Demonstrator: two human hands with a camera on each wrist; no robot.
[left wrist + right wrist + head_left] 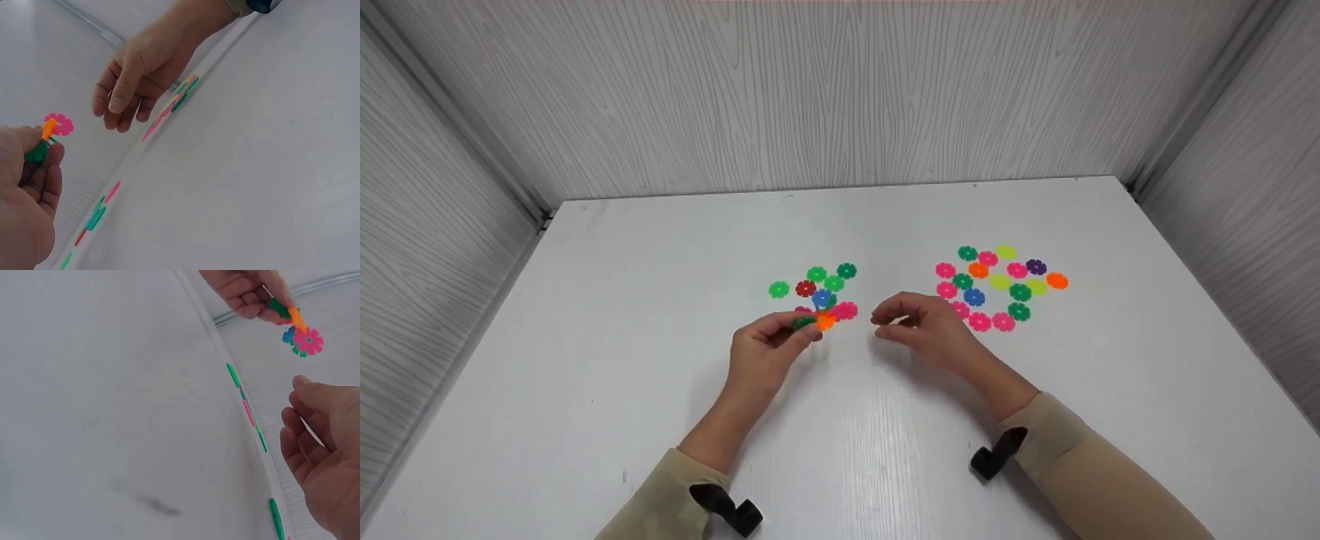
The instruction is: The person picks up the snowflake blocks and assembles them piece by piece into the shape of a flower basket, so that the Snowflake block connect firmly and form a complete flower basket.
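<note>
My left hand [757,356] pinches a small cluster of joined notched plastic discs between thumb and fingers, above the table. An orange disc [826,321] stands edge-on at its middle, with a green disc [278,308] at the fingertips. On the cluster's far side are a pink disc [316,343] and a blue disc [287,335]. My right hand [934,330] hovers to the right of the cluster, apart from it. Its fingers are loosely bent, with nothing between thumb and fingertips. Part of the green disc is hidden by the left fingers.
Beyond the left hand lie several loose discs, among them a red disc [805,288] and a light green disc [778,289]. A larger spread of pink, green, yellow, orange, blue and purple discs [1036,267] lies behind the right hand. Grained panels [840,97] enclose the white table [622,300].
</note>
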